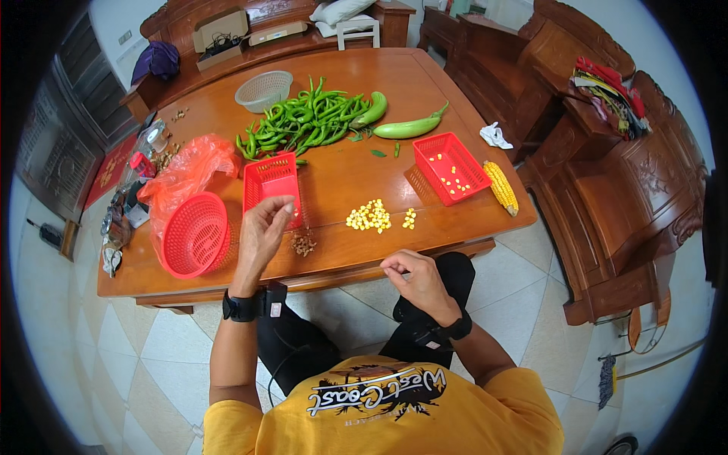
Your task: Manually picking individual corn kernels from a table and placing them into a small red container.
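Observation:
My left hand [265, 230] hangs over the near side of a red rectangular basket [270, 173], fingertips pinched together. Whatever the pinch holds, if anything, is too small to make out. Closer to me, my right hand [418, 279] is just off the table's front edge, its fingers curled in and the thumb against them; I cannot see what is inside. Between the hands, farther in, lies a pile of yellow corn kernels [368, 216] with a smaller cluster of kernels [409, 219] beside it. Small brown bits [302, 243] lie below the basket.
Right, a second red basket [453, 189] holds scattered kernels, beside a corn cob [500, 188] and crumpled tissue [496, 136]. Behind are green peppers [307, 121], light-green eggplants [409, 129] and a pale colander [263, 92]. Left are a round red basket [196, 235] and orange plastic bag [189, 173].

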`<state>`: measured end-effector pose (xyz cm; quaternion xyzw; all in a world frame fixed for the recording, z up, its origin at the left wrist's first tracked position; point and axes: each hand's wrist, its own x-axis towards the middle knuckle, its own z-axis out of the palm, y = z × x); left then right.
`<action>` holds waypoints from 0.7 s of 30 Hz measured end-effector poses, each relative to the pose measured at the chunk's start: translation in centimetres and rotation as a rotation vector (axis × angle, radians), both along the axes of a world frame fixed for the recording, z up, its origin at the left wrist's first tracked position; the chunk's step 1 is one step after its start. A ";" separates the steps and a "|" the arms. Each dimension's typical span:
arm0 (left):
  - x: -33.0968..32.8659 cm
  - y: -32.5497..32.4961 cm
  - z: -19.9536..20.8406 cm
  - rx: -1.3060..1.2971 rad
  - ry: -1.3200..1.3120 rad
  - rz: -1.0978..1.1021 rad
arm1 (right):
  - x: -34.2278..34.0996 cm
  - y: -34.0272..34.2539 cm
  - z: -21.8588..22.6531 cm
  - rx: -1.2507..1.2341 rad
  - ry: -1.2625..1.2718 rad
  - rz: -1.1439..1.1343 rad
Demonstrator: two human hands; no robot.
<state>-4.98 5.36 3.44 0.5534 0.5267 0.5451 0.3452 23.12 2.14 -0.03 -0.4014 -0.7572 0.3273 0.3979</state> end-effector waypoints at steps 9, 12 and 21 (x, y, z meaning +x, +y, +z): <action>4.7 0.3 0.2 0.199 0.567 -0.036 | 0.7 -0.3 -1.4 -0.119 0.087 -0.033; 8.3 0.7 -1.3 0.193 0.613 -0.178 | 0.8 -0.7 -1.9 -0.176 0.090 -0.027; 11.8 3.1 -5.1 0.098 0.717 -0.191 | 2.2 -1.5 -3.0 -0.296 0.139 -0.032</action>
